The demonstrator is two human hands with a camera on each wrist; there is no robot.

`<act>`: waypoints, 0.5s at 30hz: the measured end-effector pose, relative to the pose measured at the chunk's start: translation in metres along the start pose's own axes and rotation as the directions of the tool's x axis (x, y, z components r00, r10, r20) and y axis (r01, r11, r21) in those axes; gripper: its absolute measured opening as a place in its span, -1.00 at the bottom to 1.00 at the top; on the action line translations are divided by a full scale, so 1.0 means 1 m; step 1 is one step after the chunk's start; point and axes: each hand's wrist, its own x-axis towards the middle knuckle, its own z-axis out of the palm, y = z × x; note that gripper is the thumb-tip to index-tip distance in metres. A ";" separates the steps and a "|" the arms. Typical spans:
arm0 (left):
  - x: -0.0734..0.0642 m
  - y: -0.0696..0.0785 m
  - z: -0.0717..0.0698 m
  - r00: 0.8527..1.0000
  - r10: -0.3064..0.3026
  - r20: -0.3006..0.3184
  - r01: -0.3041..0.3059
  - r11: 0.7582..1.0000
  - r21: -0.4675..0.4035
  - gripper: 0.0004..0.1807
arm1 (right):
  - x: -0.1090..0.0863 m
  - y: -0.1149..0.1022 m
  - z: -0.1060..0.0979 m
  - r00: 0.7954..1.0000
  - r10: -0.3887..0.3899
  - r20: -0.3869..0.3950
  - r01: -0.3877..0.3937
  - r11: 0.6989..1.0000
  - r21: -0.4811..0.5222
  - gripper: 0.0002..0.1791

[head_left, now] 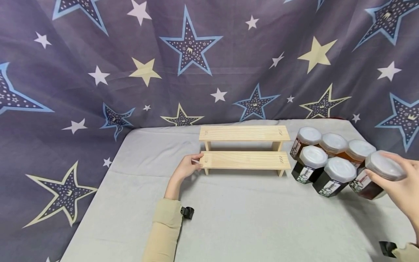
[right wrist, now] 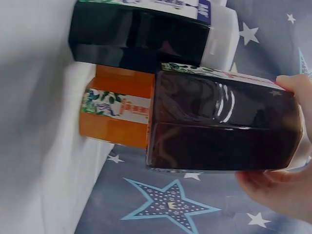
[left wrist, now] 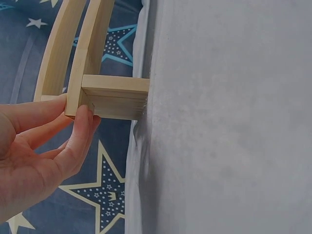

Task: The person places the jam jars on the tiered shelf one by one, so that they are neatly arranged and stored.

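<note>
A two-tier wooden shelf (head_left: 245,160) stands on the grey cloth, both of its boards bare. My left hand (head_left: 186,168) pinches the left end of the lower board; in the left wrist view, thumb and fingertips close on either side of the board's end (left wrist: 77,92). At the right, my right hand (head_left: 404,185) grips a dark jar (right wrist: 224,122) with a white lid around the lid. The held jar tilts and hangs above the cloth, in front of an amber jar (right wrist: 117,109). Its label faces the shelf side.
Two dark jars (head_left: 335,176) with white lids stand beside the held one, right of the shelf. Several amber jars (head_left: 334,142) form a row behind them. A star-patterned curtain (head_left: 203,91) hangs behind and beside the cloth-covered table (head_left: 248,218).
</note>
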 end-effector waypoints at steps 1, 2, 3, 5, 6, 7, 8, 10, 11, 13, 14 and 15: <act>0.000 0.000 0.000 1.000 -0.003 0.001 0.003 1.000 -0.003 -0.51 | 0.000 0.005 0.001 1.000 0.000 -0.009 0.000 1.000 -0.006 -0.34; 0.000 0.001 0.000 1.000 -0.005 0.001 0.005 1.000 -0.002 -0.52 | 0.002 0.001 -0.001 1.000 0.003 -0.002 -0.003 1.000 -0.004 -0.32; 0.000 0.001 0.000 1.000 -0.006 0.002 0.006 1.000 0.003 -0.52 | 0.003 0.000 -0.001 1.000 -0.012 -0.007 0.012 1.000 -0.017 -0.32; 0.000 0.001 -0.001 1.000 -0.011 0.001 0.011 1.000 0.006 -0.52 | 0.006 -0.016 -0.004 1.000 -0.003 0.006 0.003 1.000 -0.021 -0.34; 0.000 0.000 -0.001 1.000 -0.013 0.001 0.013 1.000 0.007 -0.52 | 0.008 -0.023 -0.005 1.000 -0.007 0.007 0.007 0.999 -0.033 -0.36; 0.000 0.000 -0.001 1.000 -0.014 0.001 0.014 1.000 0.008 -0.52 | 0.009 -0.031 -0.006 1.000 -0.010 0.011 0.010 0.999 -0.047 -0.38; 0.000 0.000 -0.001 1.000 -0.014 0.001 0.014 1.000 0.009 -0.51 | 0.010 -0.043 -0.008 1.000 -0.007 0.020 0.008 0.999 -0.044 -0.39; 0.000 0.000 -0.001 1.000 -0.011 0.000 0.011 1.000 0.004 -0.51 | 0.012 -0.057 -0.010 1.000 0.006 0.024 -0.005 0.999 -0.039 -0.40; 0.000 0.000 -0.001 1.000 -0.010 -0.001 0.010 1.000 0.002 -0.51 | 0.013 -0.062 -0.010 1.000 0.008 0.024 -0.006 0.999 -0.048 -0.41; 0.000 -0.001 -0.001 1.000 -0.002 0.000 0.002 1.000 0.003 -0.51 | 0.014 -0.069 -0.011 1.000 0.008 0.017 -0.007 0.999 -0.053 -0.41; 0.000 -0.001 -0.001 1.000 -0.004 -0.001 0.004 1.000 0.001 -0.50 | 0.015 -0.071 -0.012 1.000 0.011 0.014 -0.010 0.999 -0.047 -0.41; 0.000 -0.001 -0.001 1.000 -0.005 -0.003 0.005 1.000 0.000 -0.50 | 0.016 -0.072 -0.012 1.000 0.010 0.012 -0.010 0.999 -0.032 -0.41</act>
